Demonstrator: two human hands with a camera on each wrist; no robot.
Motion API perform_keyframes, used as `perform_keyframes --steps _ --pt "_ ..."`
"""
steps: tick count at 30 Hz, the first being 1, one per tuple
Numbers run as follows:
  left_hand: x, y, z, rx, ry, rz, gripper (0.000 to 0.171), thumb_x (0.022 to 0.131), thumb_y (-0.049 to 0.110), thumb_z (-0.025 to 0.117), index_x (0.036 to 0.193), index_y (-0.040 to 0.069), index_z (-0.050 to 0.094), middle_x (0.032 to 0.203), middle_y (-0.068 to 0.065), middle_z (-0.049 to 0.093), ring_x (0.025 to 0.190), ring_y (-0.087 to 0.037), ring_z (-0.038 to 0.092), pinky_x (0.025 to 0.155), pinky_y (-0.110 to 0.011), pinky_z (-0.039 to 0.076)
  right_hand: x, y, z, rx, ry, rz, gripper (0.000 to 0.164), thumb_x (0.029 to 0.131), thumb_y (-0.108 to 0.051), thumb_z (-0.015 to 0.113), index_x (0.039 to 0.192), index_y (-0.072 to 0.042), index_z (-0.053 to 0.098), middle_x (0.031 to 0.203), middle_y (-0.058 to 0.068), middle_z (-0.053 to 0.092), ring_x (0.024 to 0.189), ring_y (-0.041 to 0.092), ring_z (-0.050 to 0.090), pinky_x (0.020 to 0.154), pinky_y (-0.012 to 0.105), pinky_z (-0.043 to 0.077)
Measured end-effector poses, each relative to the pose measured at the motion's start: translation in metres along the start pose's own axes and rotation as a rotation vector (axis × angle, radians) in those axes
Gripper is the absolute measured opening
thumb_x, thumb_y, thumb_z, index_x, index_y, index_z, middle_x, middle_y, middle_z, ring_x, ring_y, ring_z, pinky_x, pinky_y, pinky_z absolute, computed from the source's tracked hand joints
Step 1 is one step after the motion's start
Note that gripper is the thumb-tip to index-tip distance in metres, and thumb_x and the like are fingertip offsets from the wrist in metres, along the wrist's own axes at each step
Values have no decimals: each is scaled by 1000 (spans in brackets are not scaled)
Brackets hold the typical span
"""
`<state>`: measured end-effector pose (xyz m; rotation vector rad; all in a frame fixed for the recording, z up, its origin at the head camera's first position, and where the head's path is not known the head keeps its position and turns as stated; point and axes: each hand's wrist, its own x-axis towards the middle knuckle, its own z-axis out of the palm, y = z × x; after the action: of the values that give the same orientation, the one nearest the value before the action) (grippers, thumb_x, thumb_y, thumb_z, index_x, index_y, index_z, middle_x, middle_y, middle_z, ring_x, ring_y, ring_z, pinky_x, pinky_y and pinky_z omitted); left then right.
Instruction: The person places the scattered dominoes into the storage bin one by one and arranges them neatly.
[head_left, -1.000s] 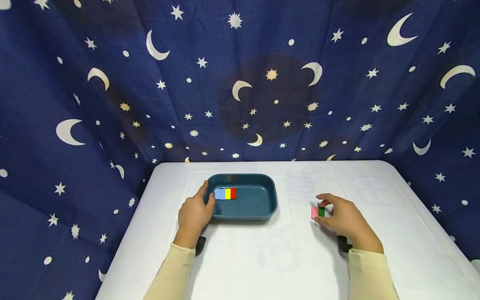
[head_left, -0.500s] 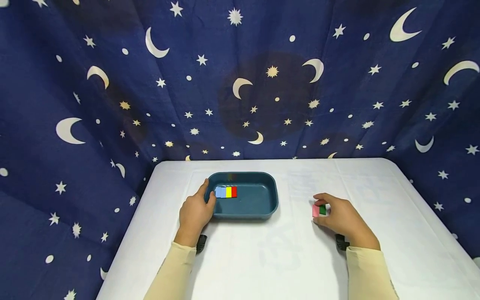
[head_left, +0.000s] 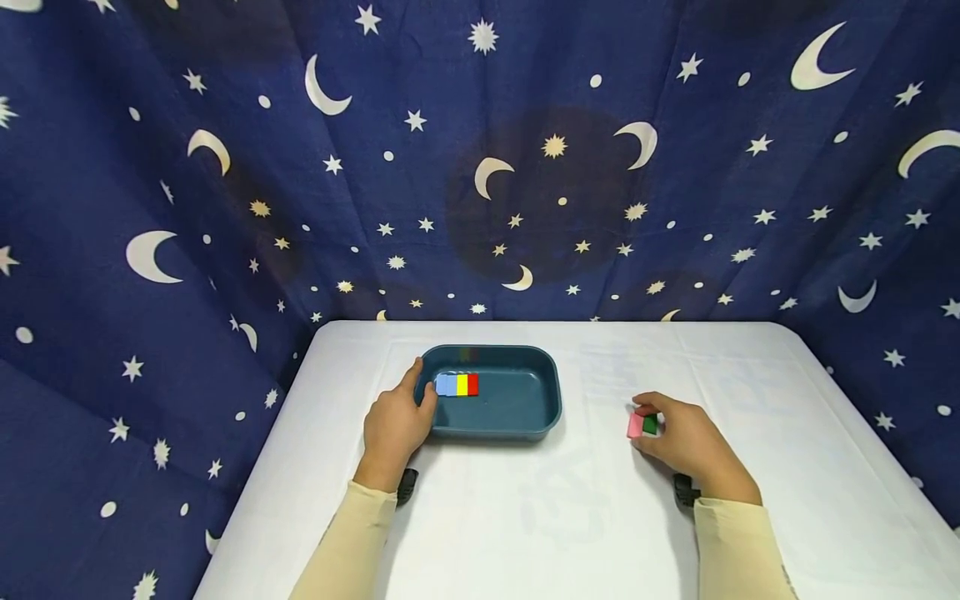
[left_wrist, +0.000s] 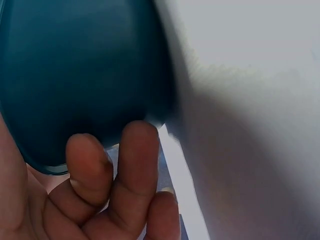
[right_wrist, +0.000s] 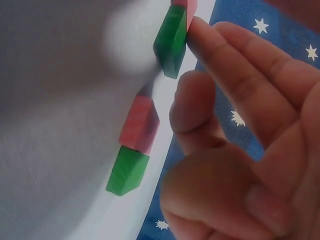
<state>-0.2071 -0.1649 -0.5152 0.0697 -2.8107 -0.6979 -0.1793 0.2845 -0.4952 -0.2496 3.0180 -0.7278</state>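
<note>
My left hand [head_left: 397, 425] grips the left end of a dark teal tray [head_left: 517, 434], thumb at the inside edge; curled fingers show against its outer wall [left_wrist: 90, 65] in the left wrist view. My right hand [head_left: 686, 437] reaches over small blocks on the table, thumb and fingertips pinching a pink block [head_left: 635, 425] from opposite sides. A green block [head_left: 650, 424] sits against it. The right wrist view shows an upper green block [right_wrist: 172, 40] by my fingertips with pink behind it, and below a second pink block [right_wrist: 140, 125] touching a second green block [right_wrist: 127, 171].
Inside the tray, light blue blocks [head_left: 446, 385], a yellow block [head_left: 462, 385] and a red block [head_left: 472, 384] stand in a row at the left. A white cloth [head_left: 495, 517] covers the table. Behind hangs a dark blue curtain [head_left: 420, 75] with moons and stars.
The green block by my right hand has shifted from partly under the fingers to beside the pink block. My left hand stays on the tray. The head view has shifted slightly.
</note>
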Motion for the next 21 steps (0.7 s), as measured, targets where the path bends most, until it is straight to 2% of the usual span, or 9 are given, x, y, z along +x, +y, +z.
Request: perform_keyframes --steps 7,21 --pt "1 1 -1 4 11 7 57 104 47 55 157 26 54 61 -11 61 47 -24 51 41 -41 42 0 2 0 -6 9 2 61 80 -25 91 134 -9 69 110 4 75 81 20 58 78 47 48" --pt "1 0 0 -4 -8 -1 58 105 49 52 158 27 52 54 -4 52 44 -23 49 40 -39 40 -1 -1 0 -14 -2 23 61 80 -26 91 135 -9 68 113 6 75 84 23 61 80 51 50"
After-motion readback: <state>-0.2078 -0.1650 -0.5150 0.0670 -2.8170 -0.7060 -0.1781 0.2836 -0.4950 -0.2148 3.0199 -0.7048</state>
